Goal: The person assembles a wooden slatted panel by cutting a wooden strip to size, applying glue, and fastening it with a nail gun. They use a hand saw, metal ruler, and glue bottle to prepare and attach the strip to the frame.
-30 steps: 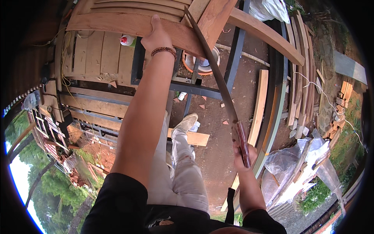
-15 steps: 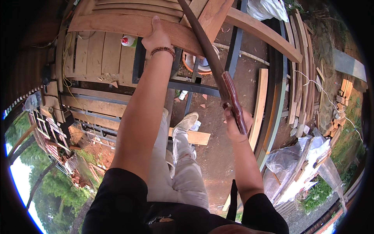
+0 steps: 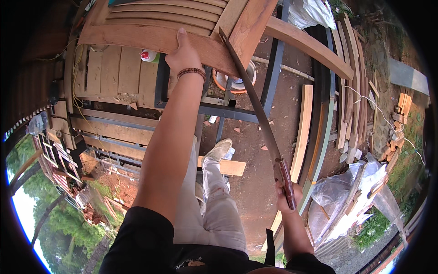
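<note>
A louvered wooden panel (image 3: 130, 35) with slats and a broad frame lies across the top of the view. My left hand (image 3: 183, 55), a beaded bracelet at its wrist, grips the near frame rail; the thumb is on top and the other fingers are hidden. In my right hand (image 3: 289, 197) is a handsaw (image 3: 258, 105), held by its dark red handle. The saw's long brown blade slants up and left, with its tip end over the panel's corner, where the near rail meets the right frame piece.
A dark metal frame (image 3: 228, 112) stands under the panel, beside a round orange-rimmed container (image 3: 250, 77). A red-capped bottle (image 3: 147, 55) is on the planks at left. Long boards (image 3: 349, 96) and plastic sheeting (image 3: 331, 189) lie at right. My shoe (image 3: 220, 150) is by a short board.
My right hand has drawn the handsaw back toward me and slightly right, so its tip now shows on the panel. My left hand stays on the rail.
</note>
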Demonstrator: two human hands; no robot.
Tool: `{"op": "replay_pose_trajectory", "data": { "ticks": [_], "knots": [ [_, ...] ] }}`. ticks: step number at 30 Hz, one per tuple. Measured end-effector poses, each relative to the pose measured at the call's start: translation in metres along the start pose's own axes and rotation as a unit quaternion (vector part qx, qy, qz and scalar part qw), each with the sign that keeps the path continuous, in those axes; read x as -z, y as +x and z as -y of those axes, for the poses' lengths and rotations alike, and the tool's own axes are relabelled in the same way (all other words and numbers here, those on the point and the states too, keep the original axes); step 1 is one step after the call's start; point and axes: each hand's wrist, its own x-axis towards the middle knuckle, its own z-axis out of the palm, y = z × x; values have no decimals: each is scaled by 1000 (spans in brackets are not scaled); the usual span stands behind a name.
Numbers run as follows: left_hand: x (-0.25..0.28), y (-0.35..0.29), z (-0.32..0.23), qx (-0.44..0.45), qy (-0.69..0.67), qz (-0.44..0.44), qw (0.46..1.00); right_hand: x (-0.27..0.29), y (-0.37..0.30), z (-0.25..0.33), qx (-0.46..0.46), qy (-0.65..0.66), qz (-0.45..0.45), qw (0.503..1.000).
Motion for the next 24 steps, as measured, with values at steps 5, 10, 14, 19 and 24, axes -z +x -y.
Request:
{"op": "replay_pose_trajectory", "data": {
  "ticks": [5,10,14,19,24],
  "knots": [
    [-10,-35,-30,91,-32,13,995,-47,92,29,-8,32,-10,999],
    [-5,-15,-27,52,-30,17,998,-18,25,1,56,18,-10,998],
    [-15,-25,-31,74,-36,14,997,-55,108,16,50,22,-21,998],
    [1,-15,-25,70,-38,13,997,-17,20,-13,55,-12,-30,998],
    [-8,-27,-34,97,20,12,995,-48,86,10,42,35,-22,998]
  ]
}}
